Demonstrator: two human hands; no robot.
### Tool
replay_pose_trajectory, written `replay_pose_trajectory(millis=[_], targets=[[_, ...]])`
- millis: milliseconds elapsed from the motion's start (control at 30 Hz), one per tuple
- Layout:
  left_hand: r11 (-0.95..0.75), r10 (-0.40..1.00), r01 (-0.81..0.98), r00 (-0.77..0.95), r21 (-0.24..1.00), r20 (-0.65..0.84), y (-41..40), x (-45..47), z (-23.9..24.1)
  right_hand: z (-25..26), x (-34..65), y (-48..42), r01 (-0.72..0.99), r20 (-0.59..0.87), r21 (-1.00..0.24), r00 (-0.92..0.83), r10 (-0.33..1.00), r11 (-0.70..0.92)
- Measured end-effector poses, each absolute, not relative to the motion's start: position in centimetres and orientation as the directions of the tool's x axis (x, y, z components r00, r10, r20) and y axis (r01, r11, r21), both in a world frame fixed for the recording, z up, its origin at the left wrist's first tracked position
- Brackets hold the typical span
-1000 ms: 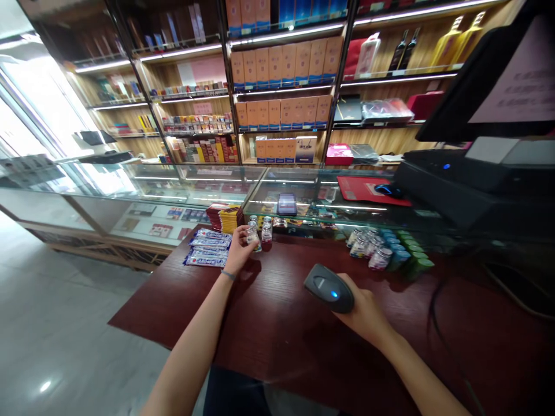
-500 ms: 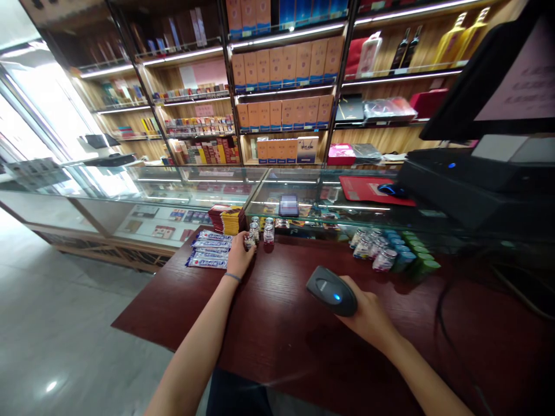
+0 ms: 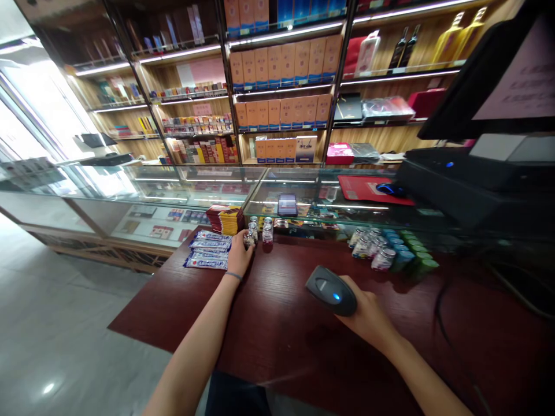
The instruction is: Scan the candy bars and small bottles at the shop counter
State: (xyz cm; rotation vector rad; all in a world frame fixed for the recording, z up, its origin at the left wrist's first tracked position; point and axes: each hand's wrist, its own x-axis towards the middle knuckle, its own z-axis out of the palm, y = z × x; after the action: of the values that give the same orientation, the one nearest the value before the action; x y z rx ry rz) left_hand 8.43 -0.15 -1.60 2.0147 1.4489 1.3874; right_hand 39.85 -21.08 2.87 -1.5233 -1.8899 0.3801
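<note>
My left hand point(image 3: 240, 253) is closed around a small silver-capped bottle point(image 3: 248, 238) at the far side of the brown table. Close beside it are more such bottles point(image 3: 267, 233), standing upright. Left of that hand lies a row of blue-and-white wrapped packets point(image 3: 208, 250), partly covered by the fingers. Stacked red and yellow packs point(image 3: 225, 220) rise just behind. My right hand point(image 3: 366, 306) grips a black barcode scanner point(image 3: 332, 290) above the table, its small blue light glowing. The scanner's head points toward the left.
Several capped bottles point(image 3: 383, 259) stand at the right, alongside blue containers point(image 3: 403, 258) and green containers point(image 3: 422, 260). A black monitor point(image 3: 472, 81) and a cable point(image 3: 439, 312) are at the far right. The glass counter point(image 3: 312, 215) borders the table, bearing a small screen device point(image 3: 287, 204).
Both hands keep nearly the same place and grip. The whole view has shifted very slightly, with things appearing a little further left.
</note>
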Motion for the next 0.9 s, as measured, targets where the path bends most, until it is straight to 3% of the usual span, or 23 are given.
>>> replay_pose_trajectory(millis=[233,500,633,767,900], targets=[[-0.512,0.796,0.549,0.015,0.660,0.605,-0.2,8.5,-1.4,3.5,40.2,-21.0,0.753,0.329,-0.611,-0.038,0.944,0.243],[-0.617,0.603,0.579,-0.086,0.532,0.793,-2.4,10.1,0.3,4.9,42.9,-20.9,0.734,0.443,-0.664,0.230,0.866,0.144],[-0.682,0.623,0.519,0.043,0.515,0.781,-3.6,13.0,1.1,5.7,45.4,-21.0,0.675,0.446,-0.729,0.349,0.824,0.109],[-0.721,0.680,0.358,0.198,0.593,0.706,-4.8,18.6,1.9,6.7,48.0,-21.4,0.637,0.442,-0.767,0.435,0.784,0.079],[-0.649,0.756,0.132,0.216,0.749,0.618,-6.4,26.3,1.9,7.4,50.2,-22.1,0.603,0.445,-0.795,0.505,0.740,0.067]])
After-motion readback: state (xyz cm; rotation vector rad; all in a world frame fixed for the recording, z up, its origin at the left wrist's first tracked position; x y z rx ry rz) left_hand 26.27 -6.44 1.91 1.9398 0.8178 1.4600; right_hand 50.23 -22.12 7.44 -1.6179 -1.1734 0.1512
